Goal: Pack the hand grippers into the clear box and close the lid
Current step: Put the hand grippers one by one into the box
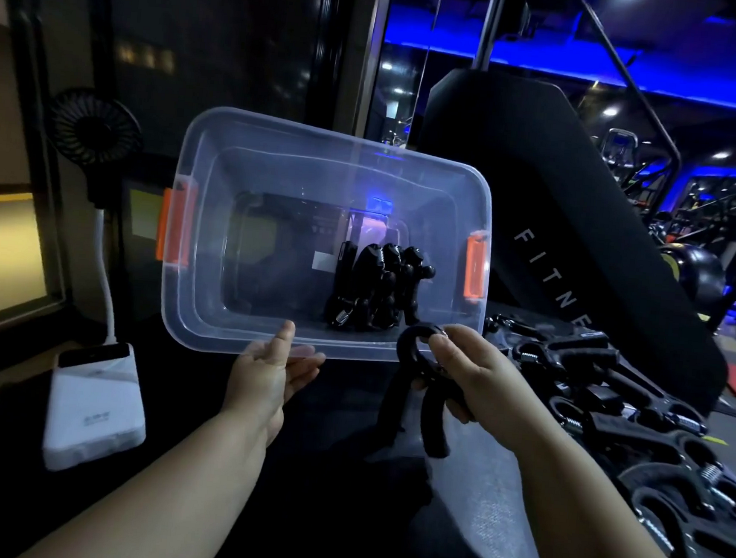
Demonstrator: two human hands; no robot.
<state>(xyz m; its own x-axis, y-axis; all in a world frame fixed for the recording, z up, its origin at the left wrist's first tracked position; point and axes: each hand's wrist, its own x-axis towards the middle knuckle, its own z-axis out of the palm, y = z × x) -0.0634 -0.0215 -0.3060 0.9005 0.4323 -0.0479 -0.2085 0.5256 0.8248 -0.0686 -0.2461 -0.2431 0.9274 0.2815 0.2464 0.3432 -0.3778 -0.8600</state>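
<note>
The clear box (207,264) with orange latches is tilted up so its open mouth faces me. My left hand (271,370) holds its near rim, thumb over the edge and fingers underneath. Several black hand grippers (379,286) lie packed against the box's right side. My right hand (466,376) grips one black hand gripper (418,399) by its spring end, just below the box's near right corner, handles pointing down. A pile of loose black hand grippers (622,403) lies at the right. I see no lid.
A white power bank (94,406) with a cable and a small black fan (94,128) stand at the left. A black padded gym seat back (552,232) rises behind the box. The surface below is dark.
</note>
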